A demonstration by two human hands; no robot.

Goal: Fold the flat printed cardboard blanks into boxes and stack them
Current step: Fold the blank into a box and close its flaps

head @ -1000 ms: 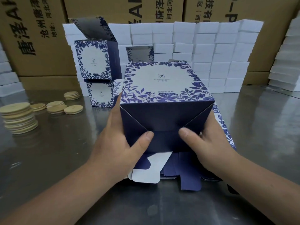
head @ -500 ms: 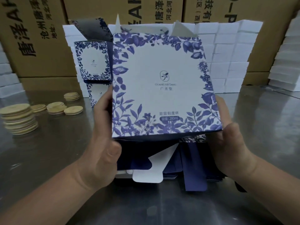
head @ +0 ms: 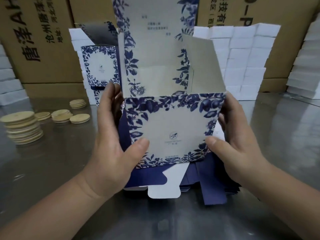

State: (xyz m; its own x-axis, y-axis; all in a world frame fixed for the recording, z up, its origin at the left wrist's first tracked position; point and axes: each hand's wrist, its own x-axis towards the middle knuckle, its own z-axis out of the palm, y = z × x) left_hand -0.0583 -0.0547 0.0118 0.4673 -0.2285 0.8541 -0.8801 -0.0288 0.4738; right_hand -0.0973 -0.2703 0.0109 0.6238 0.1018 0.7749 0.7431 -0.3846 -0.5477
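A blue-and-white floral box (head: 173, 132) stands upright in front of me with its top open and its lid flap raised toward the camera. My left hand (head: 114, 148) grips its left side, thumb on the front panel. My right hand (head: 237, 144) holds its right side, thumb on the front lower corner. Under the box lies a pile of flat dark-blue blanks (head: 204, 187) on the steel table (head: 52, 170). Two folded boxes (head: 100, 66) are stacked behind on the left, the upper one with its lid open.
Stacks of round wooden lids (head: 22, 129) sit at the left, with smaller piles (head: 78, 103) farther back. White foam blocks (head: 242, 63) form a wall behind, more stand at both edges. Large brown cartons (head: 34, 40) close off the back.
The box was bottom-up with my thumbs pressing its base flaps, then tipped face toward me. Now it stands upright with the open top up, both hands at its sides.
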